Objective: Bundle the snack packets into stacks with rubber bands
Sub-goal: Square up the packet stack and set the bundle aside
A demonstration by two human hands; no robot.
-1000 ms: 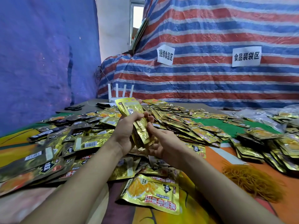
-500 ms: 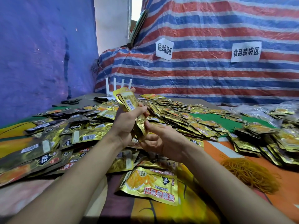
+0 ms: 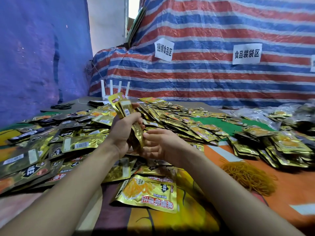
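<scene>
Striped tarp (image 3: 204,82) behind; tabletop (image 3: 289,198) buried in gold snack pkts. L hand (image 3: 122,133) grips stack of packets (image 3: 126,108) upright, approx centre. R hand (image 3: 158,145) open, fingers (image 3: 153,132) at stack's lower end, no band seen on it. Rubber band pile (image 3: 250,178) toward R edge. Loose packets (image 3: 170,120) run to far edge. Do well: square pkt edges, keep L grip mid-stack, then stretch band over free end.

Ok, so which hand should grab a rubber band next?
Probably the right hand: it holds nothing and the rubber band pile lies on its side, while the left hand grips the packet stack.
</scene>
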